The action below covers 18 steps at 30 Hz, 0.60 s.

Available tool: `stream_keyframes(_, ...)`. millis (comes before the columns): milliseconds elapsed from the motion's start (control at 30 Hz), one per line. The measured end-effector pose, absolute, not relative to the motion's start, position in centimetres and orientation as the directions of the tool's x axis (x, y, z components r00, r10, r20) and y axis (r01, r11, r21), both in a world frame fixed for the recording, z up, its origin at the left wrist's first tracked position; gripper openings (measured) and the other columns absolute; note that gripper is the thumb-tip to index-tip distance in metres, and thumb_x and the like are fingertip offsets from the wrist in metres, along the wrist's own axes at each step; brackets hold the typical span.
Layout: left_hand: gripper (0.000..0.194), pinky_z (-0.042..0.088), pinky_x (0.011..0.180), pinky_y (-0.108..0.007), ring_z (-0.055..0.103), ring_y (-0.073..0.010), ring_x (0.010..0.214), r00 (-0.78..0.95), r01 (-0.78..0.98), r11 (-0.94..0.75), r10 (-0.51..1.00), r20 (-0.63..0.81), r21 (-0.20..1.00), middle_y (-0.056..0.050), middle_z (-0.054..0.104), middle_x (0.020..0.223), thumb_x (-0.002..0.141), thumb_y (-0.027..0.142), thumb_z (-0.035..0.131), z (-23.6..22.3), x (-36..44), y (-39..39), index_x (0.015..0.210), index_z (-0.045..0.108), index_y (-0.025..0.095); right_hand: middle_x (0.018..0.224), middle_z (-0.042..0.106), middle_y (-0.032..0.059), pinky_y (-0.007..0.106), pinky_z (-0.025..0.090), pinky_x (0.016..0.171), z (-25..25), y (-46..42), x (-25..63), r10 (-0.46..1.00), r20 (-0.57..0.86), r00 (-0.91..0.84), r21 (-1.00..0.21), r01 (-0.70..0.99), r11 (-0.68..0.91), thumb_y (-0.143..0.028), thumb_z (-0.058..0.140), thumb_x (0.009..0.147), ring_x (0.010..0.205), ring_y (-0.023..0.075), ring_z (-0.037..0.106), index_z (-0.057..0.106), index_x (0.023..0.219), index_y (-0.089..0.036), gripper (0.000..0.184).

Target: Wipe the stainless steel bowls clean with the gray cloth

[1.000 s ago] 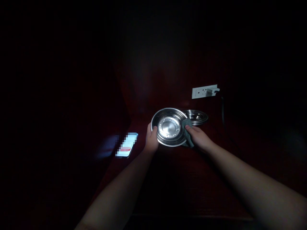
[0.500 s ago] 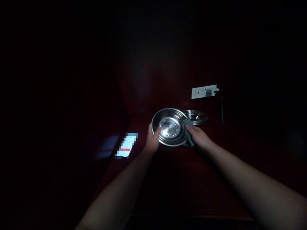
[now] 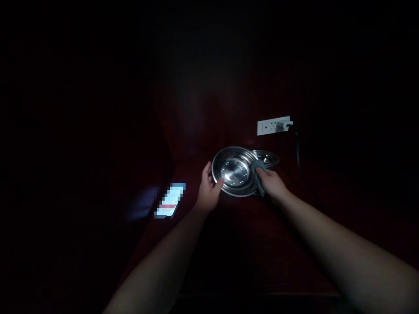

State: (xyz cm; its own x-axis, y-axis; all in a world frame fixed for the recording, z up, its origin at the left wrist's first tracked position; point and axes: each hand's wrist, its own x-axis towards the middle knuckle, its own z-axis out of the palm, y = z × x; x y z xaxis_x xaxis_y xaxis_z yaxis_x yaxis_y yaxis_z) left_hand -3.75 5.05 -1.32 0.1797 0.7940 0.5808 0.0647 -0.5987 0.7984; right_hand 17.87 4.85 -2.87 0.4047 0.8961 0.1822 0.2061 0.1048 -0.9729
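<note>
Slipping looks likeliest: left hand [image 3: 208,196] loosely cups steel bowl [image 3: 235,172], right hand [image 3: 274,185] pinches cloth [image 3: 255,167] at rim; smooth metal could slide, knock steel dish [image 3: 272,160] behind.

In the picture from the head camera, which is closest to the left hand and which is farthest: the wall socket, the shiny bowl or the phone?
From the left hand, nearest first:
1. Shiny bowl: right beside the thumb and fingers.
2. Phone: a little way off to the left.
3. Wall socket: farthest, up on the wall behind, to the right.
</note>
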Motion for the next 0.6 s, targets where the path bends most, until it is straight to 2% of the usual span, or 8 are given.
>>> stream_keyframes(67, 0.066, 0.035, 0.104, -0.040, 0.039, -0.0223, 0.126, 0.158, 0.203, -0.673, 0.740, 0.654, 0.712, -0.012, 0.035, 0.141, 0.079, 0.029, 0.055, -0.9, -4.0, 4.7, 0.137, 0.024, 0.022, 0.073, 0.070, 0.0100, 0.024, 0.048, 0.055, -2.7, 4.9, 18.0, 0.889, 0.170, 0.426, -0.971, 0.228, 0.076, -0.048, 0.046, 0.078, 0.063, 0.0183, 0.065, 0.066, 0.082, -0.012, 0.041)
stream_keyframes(167, 0.047, 0.027, 0.108, -0.045, 0.033, -0.0242, 0.130, 0.257, 0.409, -0.778, 0.600, 0.758, 0.477, -0.008, 0.042, 0.136, 0.077, 0.026, 0.057, -0.1, -4.2, 3.9, 0.122, 0.048, 0.022, 0.077, 0.070, 0.0108, 0.024, 0.047, 0.057, -2.1, 4.7, 18.0, 0.875, 0.158, 0.458, -0.960, 0.277, 0.029, -0.046, 0.047, 0.078, 0.068, 0.0192, 0.066, 0.067, 0.083, -0.013, 0.039)
stream_keyframes(233, 0.035, 0.026, 0.108, -0.047, 0.027, -0.0253, 0.133, 0.357, 0.460, -0.811, 0.541, 0.761, 0.362, -0.006, 0.050, 0.129, 0.076, 0.026, 0.058, 0.3, -4.2, 3.4, 0.111, 0.057, 0.022, 0.079, 0.070, 0.0110, 0.024, 0.047, 0.060, -1.7, 4.4, 17.9, 0.864, 0.161, 0.478, -0.952, 0.307, 0.007, -0.044, 0.047, 0.078, 0.072, 0.0198, 0.066, 0.068, 0.084, -0.013, 0.038)
stream_keyframes(300, 0.029, 0.027, 0.107, -0.048, 0.022, -0.0264, 0.135, 0.413, 0.481, -0.823, 0.517, 0.750, 0.302, -0.005, 0.052, 0.127, 0.075, 0.026, 0.059, 0.4, -4.2, 3.1, 0.104, 0.061, 0.022, 0.081, 0.070, 0.0113, 0.025, 0.047, 0.061, -1.4, 4.3, 17.8, 0.857, 0.162, 0.490, -0.946, 0.323, -0.005, -0.044, 0.046, 0.078, 0.073, 0.0202, 0.066, 0.068, 0.083, -0.013, 0.038)
stream_keyframes(433, 0.027, 0.026, 0.107, -0.049, 0.021, -0.0272, 0.135, 0.419, 0.499, -0.814, 0.528, 0.739, 0.298, -0.006, 0.051, 0.128, 0.075, 0.027, 0.059, 0.2, -4.2, 3.3, 0.101, 0.062, 0.022, 0.079, 0.070, 0.0112, 0.025, 0.047, 0.060, -1.2, 4.1, 17.5, 0.874, 0.169, 0.455, -0.950, 0.310, 0.022, -0.043, 0.043, 0.080, 0.071, 0.0197, 0.066, 0.066, 0.081, -0.013, 0.038)
stream_keyframes(600, 0.045, 0.025, 0.108, -0.047, 0.023, -0.0266, 0.135, 0.327, 0.459, -0.787, 0.581, 0.745, 0.412, -0.008, 0.039, 0.139, 0.074, 0.025, 0.059, 0.2, -4.3, 3.4, 0.119, 0.052, 0.022, 0.072, 0.070, 0.0088, 0.023, 0.048, 0.056, -1.6, 4.1, 17.3, 0.886, 0.173, 0.430, -0.964, 0.259, 0.062, -0.046, 0.048, 0.078, 0.065, 0.0183, 0.065, 0.065, 0.078, -0.015, 0.035)
